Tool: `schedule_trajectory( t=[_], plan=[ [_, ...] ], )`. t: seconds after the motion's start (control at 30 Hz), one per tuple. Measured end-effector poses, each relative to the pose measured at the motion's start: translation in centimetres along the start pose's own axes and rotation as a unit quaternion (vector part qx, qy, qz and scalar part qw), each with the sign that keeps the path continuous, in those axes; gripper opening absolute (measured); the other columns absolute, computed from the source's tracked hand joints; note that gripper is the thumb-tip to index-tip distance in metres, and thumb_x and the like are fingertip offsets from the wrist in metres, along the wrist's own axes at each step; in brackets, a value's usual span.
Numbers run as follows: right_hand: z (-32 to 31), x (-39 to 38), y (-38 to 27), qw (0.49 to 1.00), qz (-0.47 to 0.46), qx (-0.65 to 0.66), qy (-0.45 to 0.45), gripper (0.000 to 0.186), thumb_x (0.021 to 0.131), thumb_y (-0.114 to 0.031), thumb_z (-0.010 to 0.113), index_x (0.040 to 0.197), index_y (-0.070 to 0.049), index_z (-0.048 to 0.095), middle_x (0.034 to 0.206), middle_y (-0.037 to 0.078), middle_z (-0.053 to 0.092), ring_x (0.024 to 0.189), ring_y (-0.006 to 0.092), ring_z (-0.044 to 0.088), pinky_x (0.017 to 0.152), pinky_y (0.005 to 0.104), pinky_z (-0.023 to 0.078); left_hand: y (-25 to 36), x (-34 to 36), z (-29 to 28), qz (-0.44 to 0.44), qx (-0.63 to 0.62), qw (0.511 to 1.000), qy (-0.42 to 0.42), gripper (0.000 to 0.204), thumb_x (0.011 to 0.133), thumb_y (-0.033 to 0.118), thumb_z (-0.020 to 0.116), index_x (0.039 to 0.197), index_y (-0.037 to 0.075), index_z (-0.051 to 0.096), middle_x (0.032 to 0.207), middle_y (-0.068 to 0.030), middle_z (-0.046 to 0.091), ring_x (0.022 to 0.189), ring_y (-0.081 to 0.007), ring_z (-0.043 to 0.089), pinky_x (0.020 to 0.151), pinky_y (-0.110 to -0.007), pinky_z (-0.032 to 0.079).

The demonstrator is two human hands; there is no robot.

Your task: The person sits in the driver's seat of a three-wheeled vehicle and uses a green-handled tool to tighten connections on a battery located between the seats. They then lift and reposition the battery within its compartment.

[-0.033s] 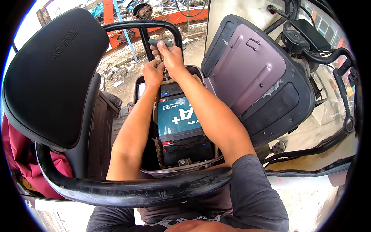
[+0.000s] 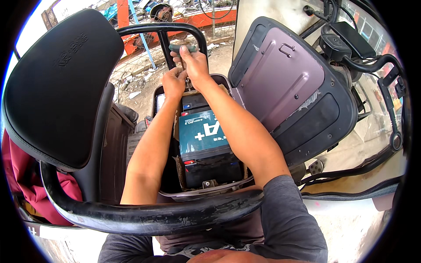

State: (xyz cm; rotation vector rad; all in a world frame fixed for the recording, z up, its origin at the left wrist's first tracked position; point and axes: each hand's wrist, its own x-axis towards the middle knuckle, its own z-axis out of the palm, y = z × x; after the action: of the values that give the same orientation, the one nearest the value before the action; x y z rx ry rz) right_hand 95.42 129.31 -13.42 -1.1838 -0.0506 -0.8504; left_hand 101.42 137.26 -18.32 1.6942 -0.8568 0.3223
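Observation:
My right hand (image 2: 195, 65) is closed around a hand tool with a dark green handle (image 2: 176, 48), its thumb on top. The handle lies crosswise, and a thin shaft seems to run down from it; the exact kind does not show. Just below, my left hand (image 2: 174, 82) is closed, with fingers pinched near the shaft at the far end of the battery compartment (image 2: 222, 79). What the left fingertips hold is hidden. Between my forearms sits a black battery with a teal label (image 2: 193, 136); more black battery casing (image 2: 212, 173) and red terminals (image 2: 189, 162) show around it.
The purple-grey seat-base lid (image 2: 280, 65) stands open at the right. A black padded backrest (image 2: 66, 83) rises at left. A black tubular rail (image 2: 166, 217) crosses in front of me, and another bar (image 2: 175, 27) stands beyond my hands. Handlebars (image 2: 368, 63) are at far right.

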Motion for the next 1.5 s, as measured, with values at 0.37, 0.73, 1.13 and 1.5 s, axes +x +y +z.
schedule_trajectory(
  t=[0.37,0.73,1.13,1.5],
  plan=[
    [-0.7,0.5,0.2,0.995,0.091,0.027,0.025,0.041,0.109,-0.04,0.048,0.108,-0.002,0.064,0.087,0.008,0.069,0.081,0.0154,0.065,0.073,0.0283,0.052,-1.3,-0.1,0.4,0.038,-0.001,0.999,-0.038,0.013,0.088,0.013,0.072,0.088,0.0,0.072,0.072,-0.0232,0.066,0.065,-0.0332,0.067,0.066,-0.042,0.05],
    [0.7,0.0,0.0,0.993,-0.103,-0.046,0.041,0.038,0.102,-0.021,0.066,0.128,0.006,0.061,0.105,0.009,0.069,0.088,0.0121,0.063,0.079,0.0267,0.051,-0.8,0.1,0.5,0.004,0.007,1.0,0.01,0.019,0.088,0.017,0.072,0.083,-0.001,0.073,0.069,-0.0218,0.067,0.062,-0.0321,0.067,0.063,-0.043,0.05],
    [-0.1,0.3,0.2,0.999,-0.004,-0.026,0.036,0.04,0.108,-0.039,0.054,0.1,-0.002,0.067,0.084,0.003,0.065,0.074,0.0119,0.059,0.069,0.0284,0.049,-1.5,0.1,0.7,0.063,-0.007,0.998,-0.018,0.015,0.085,0.013,0.072,0.082,-0.002,0.07,0.069,-0.0246,0.064,0.06,-0.038,0.062,0.063,-0.043,0.049],
    [0.8,-0.8,-1.0,0.998,-0.06,-0.012,0.025,0.051,0.096,-0.038,0.073,0.121,0.004,0.062,0.109,0.01,0.066,0.097,0.0139,0.06,0.087,0.0279,0.048,-0.3,-0.3,0.4,-0.021,-0.006,1.0,0.014,0.019,0.086,0.015,0.075,0.082,-0.003,0.072,0.065,-0.0183,0.066,0.058,-0.025,0.064,0.062,-0.04,0.05]
  ],
)
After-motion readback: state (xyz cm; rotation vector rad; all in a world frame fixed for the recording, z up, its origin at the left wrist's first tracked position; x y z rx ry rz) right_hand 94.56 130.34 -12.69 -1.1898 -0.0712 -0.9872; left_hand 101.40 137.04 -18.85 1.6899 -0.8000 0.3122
